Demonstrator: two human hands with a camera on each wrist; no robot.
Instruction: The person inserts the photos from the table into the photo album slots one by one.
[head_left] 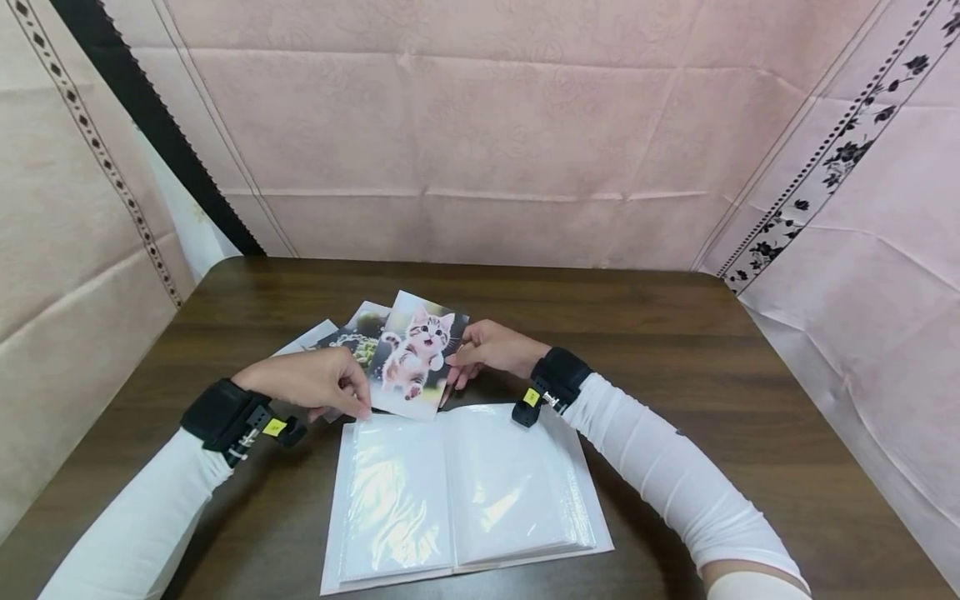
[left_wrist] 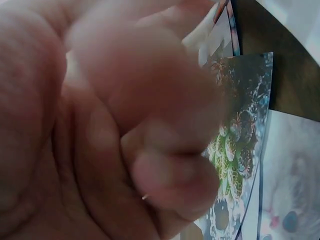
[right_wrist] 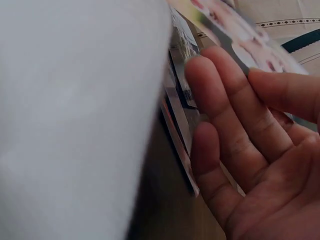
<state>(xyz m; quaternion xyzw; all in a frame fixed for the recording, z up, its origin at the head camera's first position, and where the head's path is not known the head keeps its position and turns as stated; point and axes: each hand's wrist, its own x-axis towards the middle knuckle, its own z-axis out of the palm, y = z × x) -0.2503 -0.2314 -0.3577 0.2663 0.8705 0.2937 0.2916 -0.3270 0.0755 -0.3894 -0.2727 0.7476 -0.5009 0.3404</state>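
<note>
A kitten photo (head_left: 420, 354) is held tilted just above the top edge of an open photo album (head_left: 397, 500). My right hand (head_left: 498, 350) pinches the photo's right edge between thumb and fingers, as the right wrist view also shows. At its lower left corner, the curled fingers of my left hand (head_left: 318, 379) pinch the photo; the exact contact is partly hidden. Behind and left of it lie several other photos, among them a dark one with a green plant (left_wrist: 227, 165), partly covered by my left hand. The album's facing pages are clear pockets showing white.
A dark wooden table (head_left: 637, 333) carries everything. Pink and white patterned cloth (head_left: 480, 125) hangs along its far side and both flanks. Each wrist wears a black strap with a small camera, the right one (head_left: 530, 404) over the album's top edge.
</note>
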